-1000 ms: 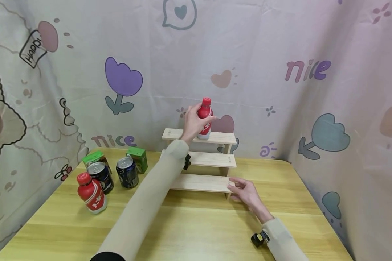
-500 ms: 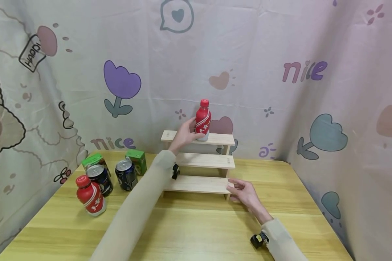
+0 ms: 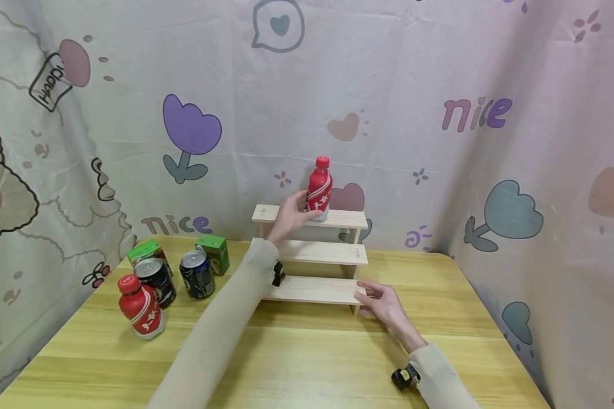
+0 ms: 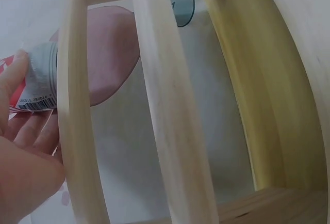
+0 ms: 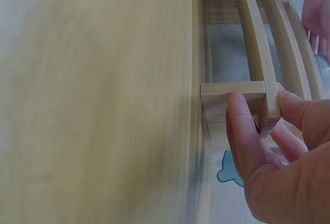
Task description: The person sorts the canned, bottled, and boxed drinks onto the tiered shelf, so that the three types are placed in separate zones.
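Observation:
A red plastic bottle (image 3: pixel 320 184) with a white base stands upright on the top step of a three-tier wooden shelf (image 3: pixel 317 289). My left hand (image 3: pixel 288 218) holds the bottle low down, thumb in front and fingers on its left side. In the left wrist view, the thumb lies on the label and the fingers curl under the bottle's grey lower part (image 4: pixel 41 74). At the right end of the lowest step, my right hand (image 3: pixel 384 304) grips the shelf. The right wrist view shows the thumb on the board (image 5: pixel 260 59) and fingertips against the side leg (image 5: pixel 232 89).
On the left of the wooden table (image 3: pixel 307 363) stand a second red bottle (image 3: pixel 142 309), two dark cans (image 3: pixel 196 275) (image 3: pixel 156 281) and two green boxes (image 3: pixel 214 254) (image 3: pixel 148 250). A patterned curtain (image 3: pixel 286 102) hangs close behind the shelf and along both sides.
My left hand has slid down from the bottle's upper part to near its base. The bottle has turned a little and shifted slightly right on the top step. My right hand stays put.

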A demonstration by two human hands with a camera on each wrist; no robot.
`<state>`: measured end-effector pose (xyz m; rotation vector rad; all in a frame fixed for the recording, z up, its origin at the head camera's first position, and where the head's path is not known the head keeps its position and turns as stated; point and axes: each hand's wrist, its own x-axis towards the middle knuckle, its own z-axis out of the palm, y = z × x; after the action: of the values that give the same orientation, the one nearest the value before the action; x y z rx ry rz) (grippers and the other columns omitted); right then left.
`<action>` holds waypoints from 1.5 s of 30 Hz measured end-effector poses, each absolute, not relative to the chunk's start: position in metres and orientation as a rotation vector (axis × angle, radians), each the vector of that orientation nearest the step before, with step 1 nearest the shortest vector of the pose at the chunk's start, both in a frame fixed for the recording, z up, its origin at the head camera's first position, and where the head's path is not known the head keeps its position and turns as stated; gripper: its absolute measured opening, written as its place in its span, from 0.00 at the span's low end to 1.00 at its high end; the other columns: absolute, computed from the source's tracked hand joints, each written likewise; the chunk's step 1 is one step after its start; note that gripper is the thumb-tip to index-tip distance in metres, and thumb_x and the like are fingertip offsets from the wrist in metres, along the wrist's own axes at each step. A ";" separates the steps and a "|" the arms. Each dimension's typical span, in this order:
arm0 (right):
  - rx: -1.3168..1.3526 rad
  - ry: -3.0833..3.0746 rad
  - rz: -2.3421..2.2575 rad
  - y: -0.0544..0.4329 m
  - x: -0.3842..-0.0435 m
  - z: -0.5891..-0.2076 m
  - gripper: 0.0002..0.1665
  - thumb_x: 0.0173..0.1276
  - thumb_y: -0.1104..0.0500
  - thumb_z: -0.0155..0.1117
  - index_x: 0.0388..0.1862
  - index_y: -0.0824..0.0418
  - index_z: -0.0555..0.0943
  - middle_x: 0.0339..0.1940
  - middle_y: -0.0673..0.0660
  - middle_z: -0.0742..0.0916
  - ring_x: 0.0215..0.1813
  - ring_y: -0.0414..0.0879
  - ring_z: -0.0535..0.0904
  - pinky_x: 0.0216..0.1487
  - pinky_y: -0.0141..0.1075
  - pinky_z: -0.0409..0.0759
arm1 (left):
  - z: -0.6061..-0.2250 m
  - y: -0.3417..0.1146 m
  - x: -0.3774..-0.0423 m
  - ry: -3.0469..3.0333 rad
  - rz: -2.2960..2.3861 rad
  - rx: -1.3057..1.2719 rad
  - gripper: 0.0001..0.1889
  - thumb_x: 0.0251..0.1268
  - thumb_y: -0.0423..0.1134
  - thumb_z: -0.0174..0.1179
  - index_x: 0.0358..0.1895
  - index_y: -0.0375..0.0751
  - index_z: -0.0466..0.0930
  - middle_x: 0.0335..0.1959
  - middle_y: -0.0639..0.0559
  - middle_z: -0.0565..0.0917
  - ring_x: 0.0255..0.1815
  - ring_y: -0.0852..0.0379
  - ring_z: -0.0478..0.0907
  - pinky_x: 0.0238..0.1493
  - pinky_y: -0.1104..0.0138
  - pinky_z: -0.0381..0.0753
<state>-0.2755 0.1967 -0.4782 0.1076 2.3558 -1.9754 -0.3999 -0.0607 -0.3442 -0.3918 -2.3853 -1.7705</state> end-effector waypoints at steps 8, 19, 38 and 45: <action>0.101 2.364 -1.968 0.196 -0.275 -0.478 0.27 0.62 0.63 0.71 0.61 0.64 0.79 0.45 0.62 0.83 0.37 0.46 0.85 0.37 0.40 0.87 | -0.347 -0.059 -0.400 -2.361 -1.779 -0.364 0.38 0.55 0.41 0.73 0.70 0.46 0.67 0.66 0.45 0.76 0.62 0.49 0.77 0.61 0.57 0.78; 0.099 2.364 -1.968 0.194 -0.275 -0.478 0.26 0.63 0.64 0.70 0.61 0.65 0.79 0.45 0.62 0.85 0.37 0.46 0.85 0.37 0.41 0.87 | -0.348 -0.058 -0.403 -2.387 -1.786 -0.330 0.39 0.54 0.43 0.73 0.71 0.49 0.67 0.67 0.47 0.75 0.64 0.49 0.76 0.62 0.56 0.77; 0.100 2.365 -1.961 0.195 -0.275 -0.476 0.26 0.63 0.64 0.70 0.61 0.64 0.79 0.46 0.63 0.85 0.38 0.46 0.85 0.38 0.43 0.87 | -0.346 -0.061 -0.403 -2.399 -1.784 -0.330 0.39 0.56 0.42 0.72 0.72 0.47 0.66 0.68 0.46 0.74 0.65 0.48 0.75 0.64 0.56 0.75; 0.086 2.377 -1.953 0.196 -0.275 -0.476 0.26 0.63 0.64 0.70 0.61 0.64 0.79 0.46 0.63 0.84 0.38 0.46 0.85 0.38 0.41 0.87 | -0.346 -0.062 -0.406 -2.408 -1.785 -0.375 0.39 0.57 0.42 0.71 0.72 0.46 0.64 0.70 0.46 0.73 0.66 0.48 0.74 0.66 0.55 0.74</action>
<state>-0.2746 0.1960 -0.4760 0.0862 2.3775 -1.9529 -0.4058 -0.0621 -0.3460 -0.3752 -2.4079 -1.7846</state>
